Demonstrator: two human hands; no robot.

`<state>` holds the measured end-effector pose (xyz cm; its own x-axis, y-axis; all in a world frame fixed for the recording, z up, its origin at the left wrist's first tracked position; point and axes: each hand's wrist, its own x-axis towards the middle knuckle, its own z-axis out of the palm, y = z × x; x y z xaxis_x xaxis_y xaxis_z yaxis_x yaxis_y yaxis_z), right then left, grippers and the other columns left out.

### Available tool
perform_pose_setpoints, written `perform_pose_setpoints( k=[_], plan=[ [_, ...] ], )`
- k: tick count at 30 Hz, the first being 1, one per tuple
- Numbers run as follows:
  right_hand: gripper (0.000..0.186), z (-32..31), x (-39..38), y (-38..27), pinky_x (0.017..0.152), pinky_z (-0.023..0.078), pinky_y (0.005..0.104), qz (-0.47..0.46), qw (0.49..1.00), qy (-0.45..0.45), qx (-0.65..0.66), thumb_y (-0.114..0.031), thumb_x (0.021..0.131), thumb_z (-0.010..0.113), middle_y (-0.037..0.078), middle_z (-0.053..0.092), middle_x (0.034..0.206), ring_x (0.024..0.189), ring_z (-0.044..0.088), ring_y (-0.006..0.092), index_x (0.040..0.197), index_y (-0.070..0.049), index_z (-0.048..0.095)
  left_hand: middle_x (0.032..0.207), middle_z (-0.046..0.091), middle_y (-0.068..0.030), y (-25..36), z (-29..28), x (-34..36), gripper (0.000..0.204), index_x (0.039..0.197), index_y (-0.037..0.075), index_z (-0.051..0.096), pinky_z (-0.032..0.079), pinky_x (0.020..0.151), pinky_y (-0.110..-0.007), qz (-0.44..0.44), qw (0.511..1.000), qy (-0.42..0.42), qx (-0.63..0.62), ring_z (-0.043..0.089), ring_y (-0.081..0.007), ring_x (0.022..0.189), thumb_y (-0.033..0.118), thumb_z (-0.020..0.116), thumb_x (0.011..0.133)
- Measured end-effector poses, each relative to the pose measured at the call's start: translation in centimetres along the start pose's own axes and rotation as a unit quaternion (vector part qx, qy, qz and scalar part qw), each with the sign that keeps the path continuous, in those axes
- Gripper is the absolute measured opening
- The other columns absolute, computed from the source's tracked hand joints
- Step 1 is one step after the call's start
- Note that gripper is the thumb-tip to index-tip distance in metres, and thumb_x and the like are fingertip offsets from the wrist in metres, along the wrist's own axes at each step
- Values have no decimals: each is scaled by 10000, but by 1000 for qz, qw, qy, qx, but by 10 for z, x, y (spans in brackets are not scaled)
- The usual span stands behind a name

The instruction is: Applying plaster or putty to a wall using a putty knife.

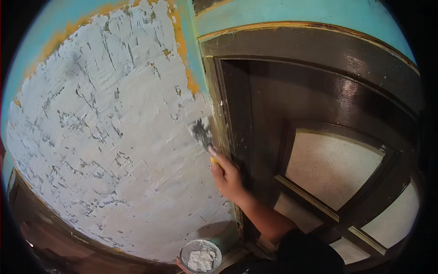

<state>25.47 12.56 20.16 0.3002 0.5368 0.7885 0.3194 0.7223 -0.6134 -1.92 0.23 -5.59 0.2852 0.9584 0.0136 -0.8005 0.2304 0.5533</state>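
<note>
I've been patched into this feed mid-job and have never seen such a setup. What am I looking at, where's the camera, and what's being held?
There is no machine: these are a person's bare hands. The one picture comes from a wide fisheye camera on the person's head, so straight edges look bent, and picture left is the person's left. The right hand grips a yellow-handled putty knife at the wall. A little of the left hand shows beside a round tub of white paste, apparently supporting it. A rough white coat with dark gaps covers much of the wall; a brown door stands to the right.
</note>
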Motion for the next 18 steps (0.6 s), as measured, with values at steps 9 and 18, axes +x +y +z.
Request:
perform_pose_setpoints(
  k=[9, 18],
  plan=[
    [406, -15, -81, 70, 628, 432, 286, -17, 998, 8, -57, -45, 951, 541, 68, 566, 826, 687, 519, 159, 1357, -42, 522, 1400, 484, -134, -2, 31, 26, 737, 1444, 130, 389, 430, 1032, -519, 1, 998, 67, -14, 502, -341, 1236, 660, 263, 947],
    [388, 0, -3, 28, 590, 385, 217, 40, 999, 5, -5, -85, 993, 489, -35, 464, 761, 646, 395, 62, 1379, -43, 498, 1369, 516, -149, 10, 34, 7, 843, 1432, 122, 415, 439, 1018, -533, -20, 997, 70, -40, 521, -372, 1208, 753, 255, 896]
  ],
)
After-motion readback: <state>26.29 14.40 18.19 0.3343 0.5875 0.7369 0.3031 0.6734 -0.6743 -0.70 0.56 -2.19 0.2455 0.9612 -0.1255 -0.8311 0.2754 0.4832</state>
